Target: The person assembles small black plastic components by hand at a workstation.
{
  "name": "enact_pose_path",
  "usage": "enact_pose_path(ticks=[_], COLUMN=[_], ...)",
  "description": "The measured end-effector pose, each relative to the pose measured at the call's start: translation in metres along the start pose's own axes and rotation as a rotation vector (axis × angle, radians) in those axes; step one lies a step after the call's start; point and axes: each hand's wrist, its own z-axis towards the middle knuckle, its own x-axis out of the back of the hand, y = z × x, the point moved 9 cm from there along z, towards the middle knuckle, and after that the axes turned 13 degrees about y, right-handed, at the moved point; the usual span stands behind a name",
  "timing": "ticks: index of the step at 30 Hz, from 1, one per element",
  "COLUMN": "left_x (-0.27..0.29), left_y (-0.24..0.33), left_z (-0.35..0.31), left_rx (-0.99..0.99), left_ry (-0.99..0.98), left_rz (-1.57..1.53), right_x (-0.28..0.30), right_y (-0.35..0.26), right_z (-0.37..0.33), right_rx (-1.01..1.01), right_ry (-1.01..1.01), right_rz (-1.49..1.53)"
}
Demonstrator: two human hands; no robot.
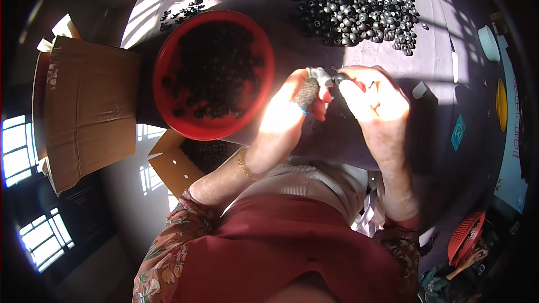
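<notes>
- Right hand (pixel 382 101) grip: pinching small dark round piece (pixel 339 78).
- Left hand (pixel 285 109) grip: bunched just beside the piece; can't tell if holding anything.
- Piece is over worktop (pixel 435 134), right of red basin (pixel 210 129), below heap of grey pieces (pixel 359 14) in view.
</notes>
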Motion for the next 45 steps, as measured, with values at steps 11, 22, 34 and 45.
enact_pose_path(ticks=[11, 22, 34, 45], left_x=[-0.023, -0.015, -0.015, -0.021], left_y=[-0.015, -0.017, -0.033, -0.032], left_z=[-0.006, -0.005, -0.010, -0.016], left_rx=[0.147, 0.189, 0.302, 0.424], left_ry=[0.010, -0.029, -0.097, -0.042], left_rz=[-0.301, -0.408, -0.293, -0.480], right_x=[-0.002, -0.007, -0.011, -0.013], right_y=[-0.006, -0.026, -0.017, -0.021], right_z=[-0.020, -0.010, -0.011, -0.013], right_rx=[-0.244, 0.215, 0.267, 0.289], right_ry=[-0.012, -0.090, -0.128, -0.175], right_rz=[0.065, -0.401, -0.530, -0.503])
